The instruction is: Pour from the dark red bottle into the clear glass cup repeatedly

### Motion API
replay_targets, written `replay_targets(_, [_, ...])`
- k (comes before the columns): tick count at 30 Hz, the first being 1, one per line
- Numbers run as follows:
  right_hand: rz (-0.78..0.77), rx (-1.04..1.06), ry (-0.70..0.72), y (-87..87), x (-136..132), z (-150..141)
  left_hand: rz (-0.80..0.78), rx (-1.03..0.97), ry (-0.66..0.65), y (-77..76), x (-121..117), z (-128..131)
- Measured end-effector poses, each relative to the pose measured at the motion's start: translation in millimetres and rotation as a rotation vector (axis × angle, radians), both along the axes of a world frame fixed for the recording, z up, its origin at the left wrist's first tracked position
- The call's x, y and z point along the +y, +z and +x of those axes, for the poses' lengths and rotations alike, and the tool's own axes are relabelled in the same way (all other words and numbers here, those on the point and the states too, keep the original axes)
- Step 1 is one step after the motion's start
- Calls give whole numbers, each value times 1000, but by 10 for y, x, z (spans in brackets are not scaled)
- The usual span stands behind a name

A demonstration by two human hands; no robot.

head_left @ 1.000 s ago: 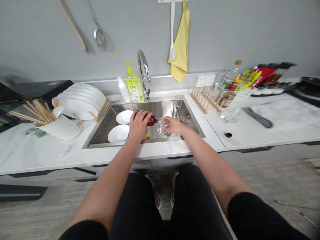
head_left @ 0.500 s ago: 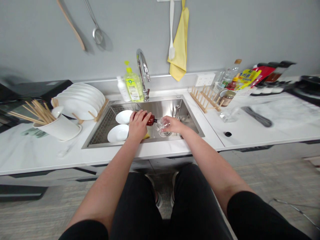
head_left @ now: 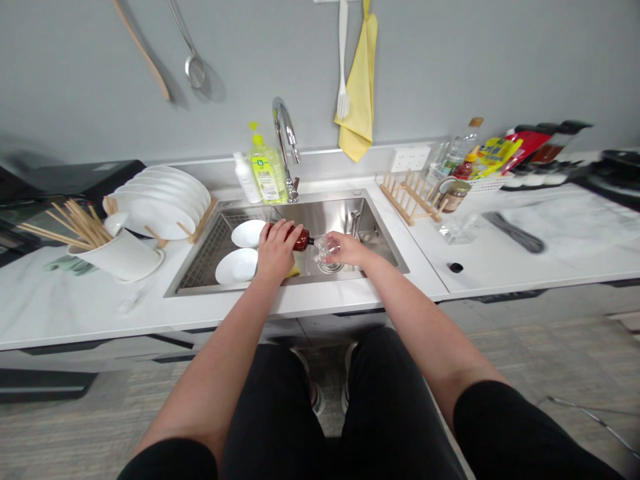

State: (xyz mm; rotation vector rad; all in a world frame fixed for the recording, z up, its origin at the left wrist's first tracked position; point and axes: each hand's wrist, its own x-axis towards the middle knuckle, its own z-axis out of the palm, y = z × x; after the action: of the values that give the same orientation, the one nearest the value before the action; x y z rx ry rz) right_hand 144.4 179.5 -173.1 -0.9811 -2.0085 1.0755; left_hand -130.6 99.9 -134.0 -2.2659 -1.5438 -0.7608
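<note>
My left hand (head_left: 276,251) grips a dark red bottle (head_left: 301,240) above the stainless steel sink (head_left: 330,217), its neck tilted right toward a clear drinking glass (head_left: 324,251). My right hand (head_left: 346,248) holds that glass by its side, close to the bottle's mouth. Below my left hand, a yellow sponge (head_left: 294,272) is partly hidden. Two white dishes lie in the basin to the left, a small bowl (head_left: 249,233) and a plate (head_left: 237,265), on a wire rack (head_left: 205,250).
A chrome tap (head_left: 285,127) and a green dish soap bottle (head_left: 267,173) stand behind the sink. Stacked white plates (head_left: 155,207) and a chopstick holder (head_left: 120,255) sit left; a wooden rack (head_left: 410,197), bottles and a glass (head_left: 457,230) sit right.
My left hand sits slightly further left along the bottle, and the view has drifted a little. The glass stays in about the same place.
</note>
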Motion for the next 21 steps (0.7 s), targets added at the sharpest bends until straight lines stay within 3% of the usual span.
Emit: replay_targets(21, [9,-18,-17,-50,30,-16,77,21,-29,-72,56,-38])
